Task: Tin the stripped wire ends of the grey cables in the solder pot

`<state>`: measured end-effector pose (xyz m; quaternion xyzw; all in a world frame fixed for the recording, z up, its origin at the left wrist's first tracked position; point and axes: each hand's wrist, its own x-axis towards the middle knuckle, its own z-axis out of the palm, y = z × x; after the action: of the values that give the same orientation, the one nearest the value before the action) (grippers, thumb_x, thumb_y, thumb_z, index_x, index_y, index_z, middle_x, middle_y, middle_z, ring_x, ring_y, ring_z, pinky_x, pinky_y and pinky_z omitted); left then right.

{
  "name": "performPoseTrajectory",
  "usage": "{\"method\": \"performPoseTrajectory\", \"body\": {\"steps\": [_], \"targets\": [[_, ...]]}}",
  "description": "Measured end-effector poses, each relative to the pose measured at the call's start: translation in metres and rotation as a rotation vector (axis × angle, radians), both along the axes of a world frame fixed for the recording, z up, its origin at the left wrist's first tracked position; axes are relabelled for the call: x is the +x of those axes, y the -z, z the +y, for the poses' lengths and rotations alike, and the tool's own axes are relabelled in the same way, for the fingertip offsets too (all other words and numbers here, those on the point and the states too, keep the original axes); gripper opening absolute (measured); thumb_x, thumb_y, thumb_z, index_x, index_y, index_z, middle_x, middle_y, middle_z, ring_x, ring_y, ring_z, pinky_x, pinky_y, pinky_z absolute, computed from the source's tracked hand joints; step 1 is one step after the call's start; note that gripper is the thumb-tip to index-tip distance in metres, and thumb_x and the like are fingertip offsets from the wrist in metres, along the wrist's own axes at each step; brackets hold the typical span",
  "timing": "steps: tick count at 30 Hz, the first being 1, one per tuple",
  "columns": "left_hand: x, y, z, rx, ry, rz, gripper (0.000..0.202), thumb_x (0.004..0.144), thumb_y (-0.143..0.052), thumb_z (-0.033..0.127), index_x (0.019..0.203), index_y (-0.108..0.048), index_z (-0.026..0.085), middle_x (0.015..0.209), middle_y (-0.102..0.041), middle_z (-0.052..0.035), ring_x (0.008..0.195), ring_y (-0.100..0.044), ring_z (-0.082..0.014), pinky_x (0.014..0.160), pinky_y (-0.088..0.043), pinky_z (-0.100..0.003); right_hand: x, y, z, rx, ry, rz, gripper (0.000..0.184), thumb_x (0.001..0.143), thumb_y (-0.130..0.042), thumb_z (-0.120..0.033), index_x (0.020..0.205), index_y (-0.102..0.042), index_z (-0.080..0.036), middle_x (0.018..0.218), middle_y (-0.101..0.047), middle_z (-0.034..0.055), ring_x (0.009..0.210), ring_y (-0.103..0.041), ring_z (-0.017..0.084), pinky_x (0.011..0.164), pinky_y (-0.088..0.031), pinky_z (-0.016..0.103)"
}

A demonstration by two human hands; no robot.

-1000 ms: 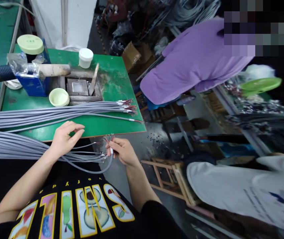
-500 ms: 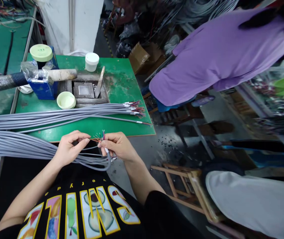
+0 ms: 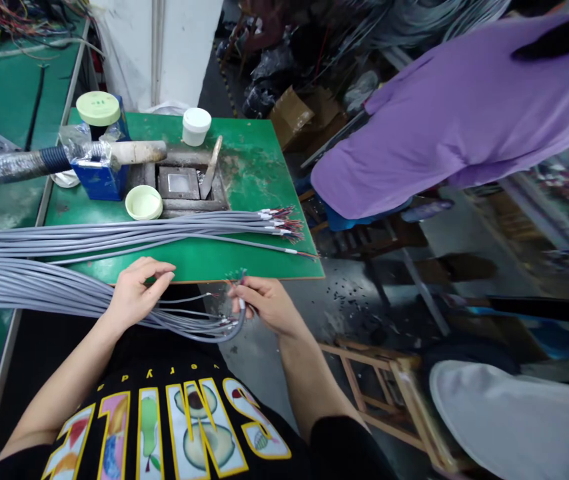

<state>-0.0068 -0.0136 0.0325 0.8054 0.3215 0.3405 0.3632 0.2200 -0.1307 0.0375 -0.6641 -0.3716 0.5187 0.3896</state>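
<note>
My right hand (image 3: 270,303) pinches the stripped end of a grey cable (image 3: 237,330), its thin coloured wires (image 3: 237,276) fanned out above the fingers. The cable bends down and back left below that hand. My left hand (image 3: 138,288) is apart from it, over the lower bundle of grey cables (image 3: 59,287), thumb and forefinger a little separated with nothing visible between them. On the green table lies another bundle of grey cables (image 3: 174,230), their white-banded ends and bare coloured wires pointing right.
A small solder pot (image 3: 179,183) is set in the table, a flat scraper (image 3: 211,168) leaning beside it. Around it stand a pale open cup (image 3: 143,203), a white lidded tub (image 3: 196,127) and a blue box (image 3: 99,179) with a hose. A person in purple (image 3: 414,127) is at right.
My hands have drawn apart: the right moved right with the cable end, while the left released the wires it was pinching. The whole view has shifted slightly.
</note>
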Motion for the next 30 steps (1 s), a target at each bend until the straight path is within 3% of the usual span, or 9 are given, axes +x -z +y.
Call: {"method": "performPoseTrajectory", "body": {"steps": [2, 4, 6, 8, 11, 16, 21, 25, 30], "targets": [[-0.008, 0.004, 0.011, 0.165, -0.090, 0.123, 0.017, 0.088, -0.055, 0.027, 0.090, -0.070, 0.019, 0.081, -0.070, -0.0047, 0.077, -0.061, -0.0179, 0.073, -0.048, -0.032, 0.015, 0.017, -0.015, -0.155, 0.019, -0.318, 0.033, 0.080, -0.054, -0.045, 0.065, -0.065, -0.018, 0.061, -0.069, 0.0062, 0.044, -0.057, 0.014, 0.045, -0.040, 0.024], [-0.012, 0.008, 0.020, 0.292, -0.186, 0.261, 0.019, 0.088, -0.053, 0.029, 0.094, -0.069, 0.019, 0.088, -0.071, -0.0059, 0.083, -0.060, -0.0210, 0.075, -0.046, -0.035, 0.024, 0.031, -0.029, -0.352, -0.070, -0.717, 0.032, 0.082, -0.052, -0.034, 0.056, -0.062, -0.020, 0.064, -0.070, 0.0101, 0.058, -0.065, 0.021, 0.053, -0.042, 0.027], [-0.011, 0.012, 0.026, 0.369, -0.238, 0.401, 0.021, 0.088, -0.054, 0.030, 0.098, -0.068, 0.019, 0.094, -0.070, -0.0078, 0.087, -0.058, -0.0242, 0.074, -0.043, -0.037, 0.023, 0.040, -0.037, -0.411, -0.211, -0.843, 0.029, 0.082, -0.051, -0.030, 0.057, -0.064, -0.021, 0.067, -0.071, 0.0101, 0.067, -0.068, 0.023, 0.059, -0.043, 0.028], [-0.005, 0.014, 0.027, 0.405, -0.246, 0.532, 0.023, 0.087, -0.055, 0.031, 0.103, -0.066, 0.018, 0.098, -0.068, -0.0103, 0.089, -0.056, -0.0272, 0.073, -0.041, -0.039, 0.012, 0.044, -0.040, -0.310, -0.332, -0.693, 0.026, 0.084, -0.050, -0.030, 0.066, -0.067, -0.021, 0.065, -0.071, 0.0068, 0.065, -0.067, 0.020, 0.060, -0.044, 0.029], [0.005, 0.015, 0.023, 0.402, -0.244, 0.642, 0.026, 0.085, -0.057, 0.031, 0.104, -0.064, 0.015, 0.097, -0.065, -0.0128, 0.091, -0.055, -0.0304, 0.073, -0.039, -0.041, -0.018, 0.047, -0.030, -0.123, -0.398, -0.247, 0.022, 0.082, -0.051, -0.033, 0.076, -0.068, -0.019, 0.065, -0.070, 0.0032, 0.052, -0.061, 0.015, 0.052, -0.045, 0.026], [0.013, 0.014, 0.021, 0.426, -0.228, 0.712, 0.013, 0.085, -0.056, 0.027, 0.085, -0.062, 0.015, 0.088, -0.063, -0.0129, 0.089, -0.055, -0.0302, 0.072, -0.038, -0.040, -0.065, 0.049, 0.004, -0.075, -0.429, 0.353, 0.028, 0.075, -0.064, -0.038, 0.091, -0.066, -0.015, 0.067, -0.069, 0.0013, 0.045, -0.058, 0.010, 0.041, -0.042, 0.020], [0.009, 0.011, 0.024, 0.342, -0.113, 0.635, 0.011, 0.085, -0.057, 0.025, 0.084, -0.060, 0.015, 0.077, -0.062, -0.0076, 0.076, -0.057, -0.0231, 0.067, -0.040, -0.033, -0.077, 0.042, 0.034, -0.043, -0.195, 0.731, 0.045, 0.072, -0.070, -0.040, 0.109, -0.056, -0.019, 0.072, -0.072, 0.0012, 0.043, -0.059, 0.010, 0.038, -0.041, 0.018], [0.003, -0.002, 0.028, 0.195, 0.024, 0.461, 0.018, 0.086, -0.057, 0.034, 0.075, -0.060, 0.019, 0.069, -0.058, -0.0013, 0.069, -0.055, -0.0179, 0.062, -0.039, -0.029, -0.060, 0.033, 0.051, 0.053, 0.014, 0.811, 0.043, 0.072, -0.071, -0.034, 0.109, -0.053, -0.023, 0.084, -0.073, 0.0024, 0.050, -0.062, 0.012, 0.038, -0.043, 0.019], [0.000, -0.014, 0.032, 0.109, 0.111, 0.265, 0.023, 0.086, -0.052, 0.037, 0.073, -0.056, 0.018, 0.097, -0.065, -0.0063, 0.093, -0.058, -0.0201, 0.082, -0.043, -0.032, -0.024, 0.018, 0.069, 0.304, 0.383, 0.758, 0.023, 0.074, -0.070, -0.029, 0.091, -0.056, -0.021, 0.086, -0.074, 0.0001, 0.059, -0.065, 0.010, 0.044, -0.048, 0.017]]}}
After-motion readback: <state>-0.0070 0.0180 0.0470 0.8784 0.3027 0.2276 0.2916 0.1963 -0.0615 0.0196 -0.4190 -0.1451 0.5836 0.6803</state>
